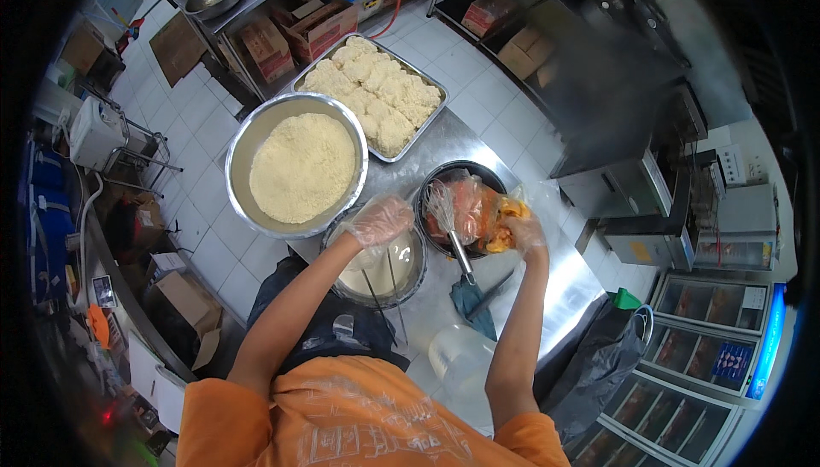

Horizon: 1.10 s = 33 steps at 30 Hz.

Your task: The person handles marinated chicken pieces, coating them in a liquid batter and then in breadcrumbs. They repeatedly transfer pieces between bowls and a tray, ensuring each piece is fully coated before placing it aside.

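Note:
My left hand, in a clear plastic glove, hovers over the far side of a bowl of pale batter. Its fingers curl downward under the loose glove, and their tips are hidden. Two thin metal rods slant out of the batter. My right hand, also gloved, is closed on orange-coated meat pieces at the right rim of a black bowl. In that bowl lies a clear plastic bag of reddish-orange meat. A whisk with a metal handle leans across it.
A large metal bowl of pale yellow crumbs stands at the left. Beyond it, a metal tray holds crumb-coated pieces. A translucent plastic jug is close to my body, and a teal cloth-like item lies beside the whisk handle.

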Each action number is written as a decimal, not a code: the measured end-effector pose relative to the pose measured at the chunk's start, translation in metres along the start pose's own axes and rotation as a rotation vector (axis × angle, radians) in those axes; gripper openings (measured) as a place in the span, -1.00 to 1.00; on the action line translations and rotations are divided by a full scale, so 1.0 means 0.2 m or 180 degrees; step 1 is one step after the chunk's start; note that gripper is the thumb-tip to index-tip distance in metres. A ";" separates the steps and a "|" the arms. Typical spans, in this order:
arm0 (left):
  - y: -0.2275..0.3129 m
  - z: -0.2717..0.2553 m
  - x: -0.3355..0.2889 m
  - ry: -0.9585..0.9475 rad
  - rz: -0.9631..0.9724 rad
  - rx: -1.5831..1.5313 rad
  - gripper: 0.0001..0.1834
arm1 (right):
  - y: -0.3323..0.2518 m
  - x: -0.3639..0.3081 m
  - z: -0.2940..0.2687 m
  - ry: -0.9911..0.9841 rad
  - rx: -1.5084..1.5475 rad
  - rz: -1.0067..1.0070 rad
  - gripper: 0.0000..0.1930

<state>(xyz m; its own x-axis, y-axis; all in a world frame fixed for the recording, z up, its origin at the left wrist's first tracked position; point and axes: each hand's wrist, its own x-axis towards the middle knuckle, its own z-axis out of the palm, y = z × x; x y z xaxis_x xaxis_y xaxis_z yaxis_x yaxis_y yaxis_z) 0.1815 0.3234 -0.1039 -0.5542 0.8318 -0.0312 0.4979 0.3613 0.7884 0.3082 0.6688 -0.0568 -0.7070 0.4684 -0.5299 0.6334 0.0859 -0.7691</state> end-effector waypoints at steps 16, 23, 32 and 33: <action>0.36 0.15 -0.01 -0.0675 -0.1235 -0.3643 -0.42 | 0.12 -0.36 0.45 0.0136 0.4440 -0.0778 -0.48; 0.24 -0.08 -0.27 -0.0636 -0.1124 -0.3335 -0.40 | 0.07 -0.61 1.08 0.0546 0.3882 -0.1155 -0.33; 0.11 -0.35 -0.57 -0.0502 -0.1308 -0.2929 -0.59 | 0.15 -0.67 1.37 0.1304 0.3787 -0.1124 -0.29; 0.11 -0.36 -0.59 -0.0498 -0.1232 -0.2821 -0.62 | 0.16 -0.67 1.38 0.1351 0.3715 -0.1041 -0.29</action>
<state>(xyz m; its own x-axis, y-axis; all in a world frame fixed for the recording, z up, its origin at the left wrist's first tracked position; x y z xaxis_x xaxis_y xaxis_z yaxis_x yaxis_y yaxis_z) 0.2089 0.2032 -0.0389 -0.4470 0.7921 -0.4157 -0.4165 0.2270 0.8804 0.3371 0.3663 -0.1084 -0.4848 0.8322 -0.2690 -0.3516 -0.4671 -0.8113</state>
